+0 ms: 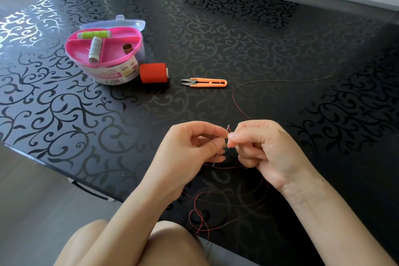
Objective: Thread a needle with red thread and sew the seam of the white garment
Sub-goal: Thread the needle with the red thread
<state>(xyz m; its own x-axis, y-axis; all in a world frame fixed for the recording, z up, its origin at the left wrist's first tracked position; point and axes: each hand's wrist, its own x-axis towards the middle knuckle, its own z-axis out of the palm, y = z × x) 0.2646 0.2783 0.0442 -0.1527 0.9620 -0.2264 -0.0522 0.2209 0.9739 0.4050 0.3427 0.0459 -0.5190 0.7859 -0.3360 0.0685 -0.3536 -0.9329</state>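
Across the dark, scroll-patterned desk [259, 39], sewing things are lying within easy reach of a person who is sitting at its near edge. A pink box [103, 71] is standing open at the far left, leaving its spools and thimble exposed; a label is wrapping its wall, but the print is showing too small to read. The left hand [190, 147] and right hand [265, 147] are meeting above the near edge, close under the eyes, likely for fine work. A red spool [153, 72] is lying on its side just beside the box, and orange snips [207, 82] are resting near it, handy for cutting. The thread [235, 101] is trailing off to the right and looping over the near edge, its end being pinched tight by the right fingers [235, 135]. The needle [216, 158] is being gripped between left thumb and forefinger, eye uppermost, seemingly to steady it for threading. No white garment is showing.
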